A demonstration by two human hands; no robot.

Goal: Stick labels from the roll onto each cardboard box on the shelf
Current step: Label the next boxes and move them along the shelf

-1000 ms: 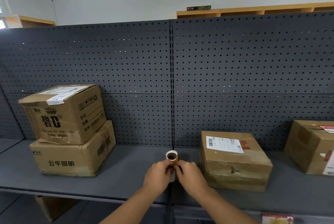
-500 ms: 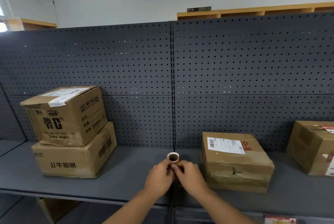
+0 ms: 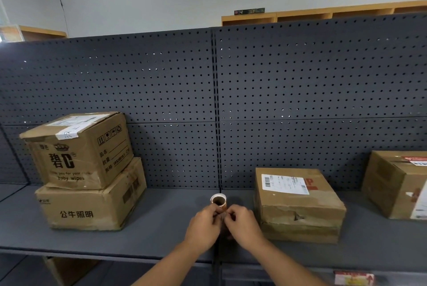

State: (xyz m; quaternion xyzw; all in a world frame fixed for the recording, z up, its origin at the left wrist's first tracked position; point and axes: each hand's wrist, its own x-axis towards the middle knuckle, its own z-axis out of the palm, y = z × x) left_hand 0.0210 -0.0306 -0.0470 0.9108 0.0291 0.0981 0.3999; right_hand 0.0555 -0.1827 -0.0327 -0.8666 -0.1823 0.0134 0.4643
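Observation:
A small label roll (image 3: pixel 218 201) with a brown core stands upright between my hands above the grey shelf (image 3: pixel 161 216). My left hand (image 3: pixel 203 228) grips its lower part. My right hand (image 3: pixel 242 224) pinches at the roll's side with thumb and forefinger; the roll's lower half is hidden by my fingers. At the left, a box printed "baby wipes" (image 3: pixel 78 151) sits on top of a flatter box (image 3: pixel 92 202). A box with a white shipping label (image 3: pixel 298 204) stands just right of my hands. Another box (image 3: pixel 397 184) is at the far right.
A dark pegboard wall (image 3: pixel 215 105) backs the shelf, with an upright post at its middle. More cardboard (image 3: pixel 69 269) shows below the shelf at the left, and a red packet (image 3: pixel 353 278) at the lower right. Wooden shelving (image 3: pixel 323 12) runs behind the pegboard.
My hands keep hold of the roll at the same spot; the fingers shift slightly on it. The view has tilted a little, so the boxes sit slightly lower in frame.

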